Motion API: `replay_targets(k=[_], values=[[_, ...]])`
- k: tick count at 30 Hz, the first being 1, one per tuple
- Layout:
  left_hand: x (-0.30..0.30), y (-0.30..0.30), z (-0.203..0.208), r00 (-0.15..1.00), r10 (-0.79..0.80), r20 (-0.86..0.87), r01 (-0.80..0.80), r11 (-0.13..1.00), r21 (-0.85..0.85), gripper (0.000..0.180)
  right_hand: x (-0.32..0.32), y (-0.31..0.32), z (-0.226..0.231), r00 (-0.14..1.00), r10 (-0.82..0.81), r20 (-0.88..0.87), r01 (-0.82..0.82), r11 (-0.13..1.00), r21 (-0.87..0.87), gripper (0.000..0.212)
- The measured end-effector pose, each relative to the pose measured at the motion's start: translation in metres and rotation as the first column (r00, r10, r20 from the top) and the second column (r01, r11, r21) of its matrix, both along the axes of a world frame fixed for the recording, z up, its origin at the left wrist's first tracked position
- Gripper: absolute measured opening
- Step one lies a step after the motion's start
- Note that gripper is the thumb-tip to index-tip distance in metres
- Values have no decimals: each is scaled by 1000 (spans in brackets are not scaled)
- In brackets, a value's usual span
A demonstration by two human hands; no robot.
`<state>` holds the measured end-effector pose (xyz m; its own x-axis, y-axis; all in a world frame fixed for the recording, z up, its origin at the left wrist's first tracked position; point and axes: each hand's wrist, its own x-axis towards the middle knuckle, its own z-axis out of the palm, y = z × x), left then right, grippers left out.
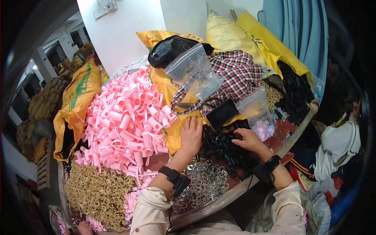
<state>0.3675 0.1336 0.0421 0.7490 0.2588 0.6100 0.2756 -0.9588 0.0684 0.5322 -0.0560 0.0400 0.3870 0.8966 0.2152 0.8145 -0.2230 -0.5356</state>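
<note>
My left hand [190, 135] lies with fingers stretched out over the edge of an orange woven sack [172, 131], at the left of a heap of small black plastic parts [225, 147]. Above the right side of that heap is my right hand [248, 141], its thumb and fingers apart, with nothing visible between them. A black phone-like slab [221, 114] rests just beyond both hands. Nearer to me lies a pile of silvery metal rings [205, 180]. Left of my left hand rises a large mound of pink plastic tube-shaped parts [127, 125].
Tan plastic clips [100, 196] fill the near left. Clear zip bags [256, 113], a checked cloth [239, 70] and a black bag [174, 51] lie at the back. A wooden rim [219, 205] edges the table. Another person's hand [85, 228] shows at lower left.
</note>
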Motion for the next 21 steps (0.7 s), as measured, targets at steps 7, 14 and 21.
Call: replay_targets(k=[7, 14, 21], values=[[33, 33, -4, 988, -41, -149, 41, 999, -4, 31, 32, 49, -14, 584, -165, -795, 253, 967, -15, 26], [39, 48, 18, 995, -89, -48, 79, 980, -182, 17, 12, 68, 2, 169, -142, -975, 378, 923, -69, 22], [47, 57, 68, 970, -145, 195, 203, 924, -325, 14, 5, 87, 19, 87, 199, -976, 552, 806, 213, 16]])
